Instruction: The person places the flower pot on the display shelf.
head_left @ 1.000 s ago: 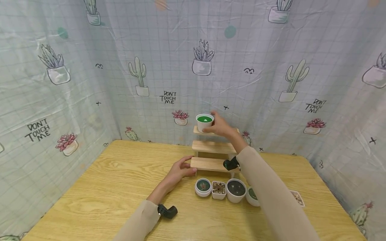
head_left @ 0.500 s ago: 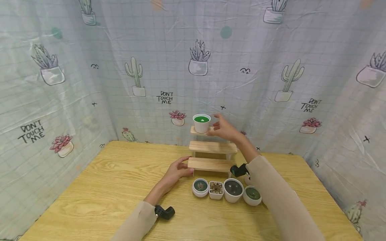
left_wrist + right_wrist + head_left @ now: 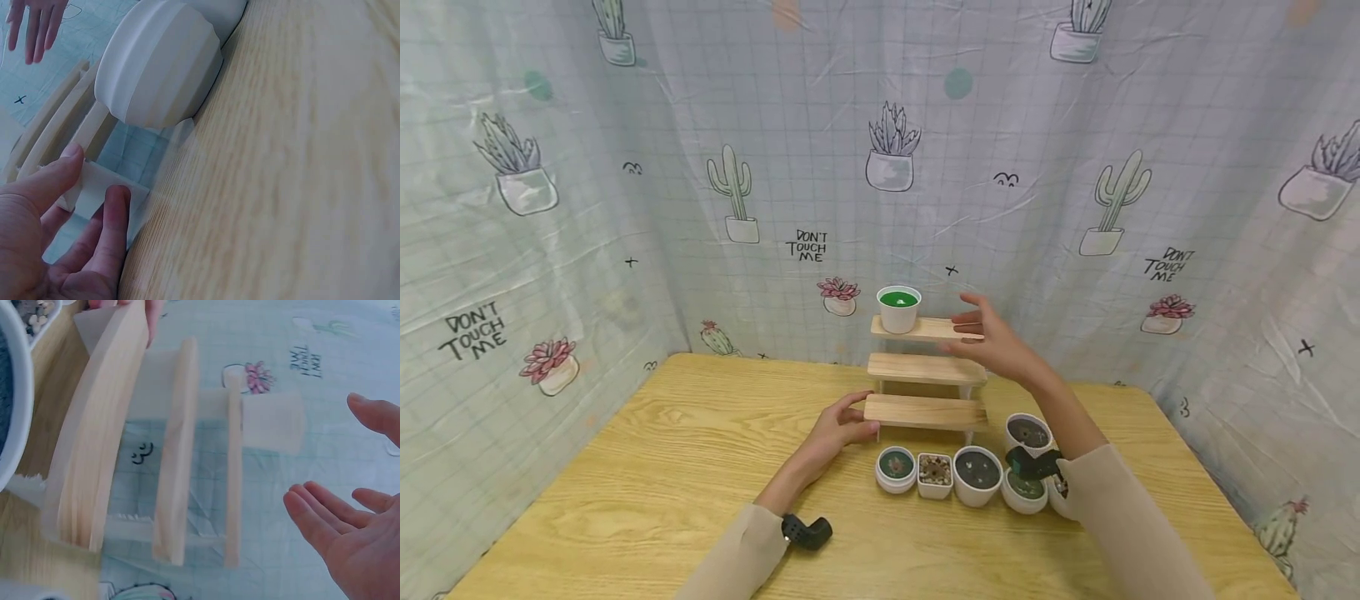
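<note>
A three-tier wooden step stand with pale supports stands on the table. My left hand grips the left end of its lowest step; in the left wrist view the thumb lies on the board and fingers curl by the white support. On the top step, at the left end, sits a white pot with a bright green surface inside. My right hand hovers by that step's right end, apart from the pot, fingers spread and holding nothing; the right wrist view shows its loose fingers.
In front of the stand is a row: a small round pot, a square pot with pebbles, a larger dark-filled pot and a round green-filled pot. Another dark-filled pot stands behind, partly hidden by the right wrist camera. A patterned curtain hangs behind.
My right hand has let go of the white pot with green inside and moved right and slightly down. The pot stays on the top step. My left hand keeps its place.
</note>
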Action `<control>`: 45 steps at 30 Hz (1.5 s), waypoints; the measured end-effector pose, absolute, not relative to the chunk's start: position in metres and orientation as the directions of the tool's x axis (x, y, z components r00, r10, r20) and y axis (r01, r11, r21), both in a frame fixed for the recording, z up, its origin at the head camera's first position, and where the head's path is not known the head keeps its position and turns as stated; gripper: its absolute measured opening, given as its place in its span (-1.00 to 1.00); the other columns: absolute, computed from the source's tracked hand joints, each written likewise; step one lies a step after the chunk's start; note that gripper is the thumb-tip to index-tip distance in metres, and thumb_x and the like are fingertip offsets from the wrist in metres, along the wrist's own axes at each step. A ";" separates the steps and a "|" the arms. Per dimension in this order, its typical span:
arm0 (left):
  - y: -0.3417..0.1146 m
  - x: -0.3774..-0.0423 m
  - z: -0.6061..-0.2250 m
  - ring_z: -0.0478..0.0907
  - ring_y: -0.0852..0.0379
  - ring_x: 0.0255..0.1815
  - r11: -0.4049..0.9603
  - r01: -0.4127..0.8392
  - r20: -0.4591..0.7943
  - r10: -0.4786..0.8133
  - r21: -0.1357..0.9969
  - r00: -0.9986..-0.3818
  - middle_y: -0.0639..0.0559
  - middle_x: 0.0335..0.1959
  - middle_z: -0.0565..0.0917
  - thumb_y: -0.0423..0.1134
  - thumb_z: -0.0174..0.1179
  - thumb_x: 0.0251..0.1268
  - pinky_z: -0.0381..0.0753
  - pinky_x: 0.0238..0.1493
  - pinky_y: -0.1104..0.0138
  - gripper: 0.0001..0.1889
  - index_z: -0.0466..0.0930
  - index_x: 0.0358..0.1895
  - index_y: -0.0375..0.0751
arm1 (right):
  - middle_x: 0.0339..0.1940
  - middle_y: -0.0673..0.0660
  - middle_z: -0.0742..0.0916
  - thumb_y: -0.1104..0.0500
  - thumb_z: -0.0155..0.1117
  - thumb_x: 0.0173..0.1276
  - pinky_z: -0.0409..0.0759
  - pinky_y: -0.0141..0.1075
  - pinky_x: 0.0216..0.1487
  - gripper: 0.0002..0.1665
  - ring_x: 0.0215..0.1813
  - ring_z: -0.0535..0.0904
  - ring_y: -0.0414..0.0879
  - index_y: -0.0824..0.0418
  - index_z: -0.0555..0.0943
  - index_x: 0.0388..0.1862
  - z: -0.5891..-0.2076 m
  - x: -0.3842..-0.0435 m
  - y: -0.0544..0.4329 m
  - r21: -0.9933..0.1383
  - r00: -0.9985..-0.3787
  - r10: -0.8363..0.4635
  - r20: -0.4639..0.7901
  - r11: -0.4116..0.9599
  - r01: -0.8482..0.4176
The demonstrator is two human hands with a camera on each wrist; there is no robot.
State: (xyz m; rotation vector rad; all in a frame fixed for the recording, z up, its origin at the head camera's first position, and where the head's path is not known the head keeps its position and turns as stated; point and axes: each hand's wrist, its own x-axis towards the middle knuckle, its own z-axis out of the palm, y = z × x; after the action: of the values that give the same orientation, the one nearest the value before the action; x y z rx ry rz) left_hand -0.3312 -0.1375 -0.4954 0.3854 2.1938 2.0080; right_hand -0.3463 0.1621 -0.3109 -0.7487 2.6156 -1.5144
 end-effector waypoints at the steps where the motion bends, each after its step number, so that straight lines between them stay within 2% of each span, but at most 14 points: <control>1: -0.138 -0.331 -0.495 0.71 0.08 -0.05 0.077 0.092 0.066 0.284 0.993 -0.957 -0.26 0.11 0.68 -0.18 0.39 0.38 0.66 0.05 0.30 -0.24 0.26 0.58 -0.08 | 0.53 0.48 0.36 0.17 0.40 0.44 0.31 0.20 0.57 0.14 0.57 0.30 0.36 0.23 -0.16 0.70 -0.311 -0.342 0.166 -0.822 -0.881 -0.420 0.217 0.409 -0.397; 12: -0.139 -0.331 -0.491 0.74 0.09 -0.08 0.064 0.094 0.071 0.294 0.994 -0.953 -0.25 0.09 0.69 -0.21 0.37 0.39 0.71 0.05 0.28 -0.22 0.21 0.61 -0.10 | 0.55 0.44 0.37 0.16 0.38 0.47 0.35 0.23 0.53 0.12 0.57 0.31 0.35 0.18 -0.16 0.71 -0.312 -0.302 0.198 -0.823 -0.877 -0.408 0.253 0.387 -0.417; 19: -0.138 -0.332 -0.495 0.73 0.09 -0.06 0.060 0.090 0.069 0.291 0.994 -0.954 -0.27 0.11 0.68 -0.22 0.37 0.39 0.70 0.06 0.29 -0.24 0.23 0.59 -0.09 | 0.52 0.43 0.39 0.19 0.34 0.49 0.43 0.24 0.46 0.09 0.56 0.32 0.37 0.19 -0.16 0.71 -0.324 -0.289 0.214 -0.828 -0.892 -0.377 0.250 0.394 -0.399; 25: -0.137 -0.331 -0.494 0.72 0.09 -0.06 0.073 0.089 0.065 0.283 0.993 -0.957 -0.26 0.11 0.69 -0.21 0.38 0.38 0.68 0.05 0.31 -0.23 0.24 0.59 -0.06 | 0.50 0.45 0.40 0.16 0.34 0.50 0.40 0.25 0.47 0.06 0.54 0.33 0.39 0.22 -0.13 0.70 -0.343 -0.285 0.233 -0.829 -0.909 -0.351 0.225 0.421 -0.368; 32: -0.138 -0.330 -0.496 0.73 0.08 -0.06 0.065 0.086 0.064 0.279 0.994 -0.958 -0.26 0.09 0.69 -0.21 0.39 0.37 0.69 0.05 0.30 -0.23 0.24 0.59 -0.08 | 0.46 0.46 0.44 0.16 0.34 0.51 0.45 0.19 0.44 -0.08 0.49 0.37 0.41 0.32 0.07 0.64 -0.365 -0.284 0.256 -0.811 -0.920 -0.331 0.209 0.467 -0.353; 37: -0.137 -0.330 -0.498 0.73 0.08 -0.05 0.072 0.084 0.060 0.280 0.994 -0.958 -0.26 0.11 0.68 -0.19 0.38 0.38 0.70 0.07 0.29 -0.23 0.23 0.59 -0.09 | 0.46 0.49 0.44 0.15 0.35 0.50 0.48 0.15 0.41 -0.12 0.48 0.39 0.43 0.35 0.12 0.61 -0.377 -0.287 0.269 -0.792 -0.922 -0.325 0.208 0.497 -0.354; 45: -0.137 -0.331 -0.495 0.74 0.06 -0.05 0.069 0.090 0.067 0.287 0.994 -0.956 -0.25 0.09 0.68 -0.19 0.39 0.38 0.70 0.08 0.27 -0.22 0.23 0.59 -0.10 | 0.49 0.53 0.39 0.12 0.36 0.49 0.44 0.23 0.43 -0.12 0.49 0.34 0.48 0.39 0.16 0.59 -0.383 -0.292 0.285 -0.780 -0.933 -0.316 0.171 0.535 -0.325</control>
State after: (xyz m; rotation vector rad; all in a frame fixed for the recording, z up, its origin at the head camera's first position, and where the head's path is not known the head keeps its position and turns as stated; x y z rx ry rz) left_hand -0.3312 -0.1370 -0.4947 0.3893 2.1843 2.0112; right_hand -0.2924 0.2854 -0.3832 -0.5763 2.7600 -1.4065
